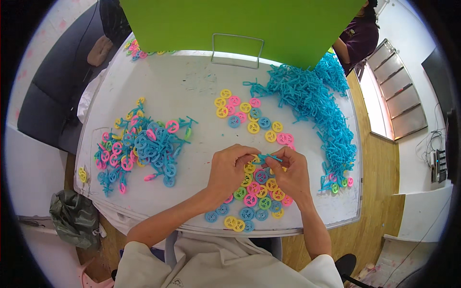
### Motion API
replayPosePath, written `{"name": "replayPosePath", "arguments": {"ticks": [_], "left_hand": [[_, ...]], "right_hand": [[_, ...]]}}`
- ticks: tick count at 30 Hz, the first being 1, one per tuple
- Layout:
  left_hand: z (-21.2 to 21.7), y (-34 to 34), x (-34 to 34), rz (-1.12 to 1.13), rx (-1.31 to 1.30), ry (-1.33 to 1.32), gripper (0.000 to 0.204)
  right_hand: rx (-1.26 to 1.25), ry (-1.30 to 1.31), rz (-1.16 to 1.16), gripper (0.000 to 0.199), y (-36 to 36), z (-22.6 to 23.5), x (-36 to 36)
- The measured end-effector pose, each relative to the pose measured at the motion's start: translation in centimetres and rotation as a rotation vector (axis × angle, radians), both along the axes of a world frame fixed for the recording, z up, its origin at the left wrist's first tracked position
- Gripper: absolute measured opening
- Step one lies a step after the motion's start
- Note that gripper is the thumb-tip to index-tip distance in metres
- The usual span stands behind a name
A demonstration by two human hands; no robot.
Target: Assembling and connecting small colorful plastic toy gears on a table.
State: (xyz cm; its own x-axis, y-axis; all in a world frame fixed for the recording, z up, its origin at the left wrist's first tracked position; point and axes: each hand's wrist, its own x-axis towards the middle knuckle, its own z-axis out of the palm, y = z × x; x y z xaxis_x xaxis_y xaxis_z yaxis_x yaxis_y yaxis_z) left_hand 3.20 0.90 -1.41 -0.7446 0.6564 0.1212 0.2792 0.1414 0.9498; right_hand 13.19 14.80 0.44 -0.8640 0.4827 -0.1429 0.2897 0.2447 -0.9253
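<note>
My left hand [229,170] and my right hand [291,175] meet over the near middle of the table, fingertips pinched. Between them is a thin blue plastic stem piece [269,157]. A bit of yellow shows by the left fingertips; whether it is held or lies behind is unclear. Below my hands lie loose small spoked plastic wheels [247,213] in blue, pink, yellow and green. More loose wheels [253,127] trail away beyond my hands. To the left rests a pile of wheels joined to blue stems [139,144].
A large heap of blue stem pieces [307,96] runs down the table's right side. A green panel with a wire handle [237,65] stands at the far edge. People sit at the far left and far right; one hand [100,51] shows. A dark green bag [74,218] sits left of the table.
</note>
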Motion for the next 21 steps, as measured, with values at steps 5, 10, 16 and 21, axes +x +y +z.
{"name": "replayPosePath", "arguments": {"ticks": [5, 10, 16, 21], "left_hand": [[-0.2, 0.1, 0.1, 0.018, 0.052, -0.084, 0.021], [0.7, -0.2, 0.5, -0.003, 0.06, -0.004, 0.02], [-0.4, -0.2, 0.7, 0.019, 0.121, 0.116, 0.023], [-0.1, -0.3, 0.7, 0.036, 0.133, 0.208, 0.024]], "right_hand": [[-0.15, 0.035, -0.024, 0.008, 0.2, 0.0, 0.0], [-0.308, 0.034, 0.007, 0.01, 1.2, -1.0, 0.3], [-0.629, 0.026, -0.01, 0.018, 1.3, -1.6, 0.2], [-0.884, -0.043, -0.043, 0.016, 1.6, -1.7, -0.1]]}}
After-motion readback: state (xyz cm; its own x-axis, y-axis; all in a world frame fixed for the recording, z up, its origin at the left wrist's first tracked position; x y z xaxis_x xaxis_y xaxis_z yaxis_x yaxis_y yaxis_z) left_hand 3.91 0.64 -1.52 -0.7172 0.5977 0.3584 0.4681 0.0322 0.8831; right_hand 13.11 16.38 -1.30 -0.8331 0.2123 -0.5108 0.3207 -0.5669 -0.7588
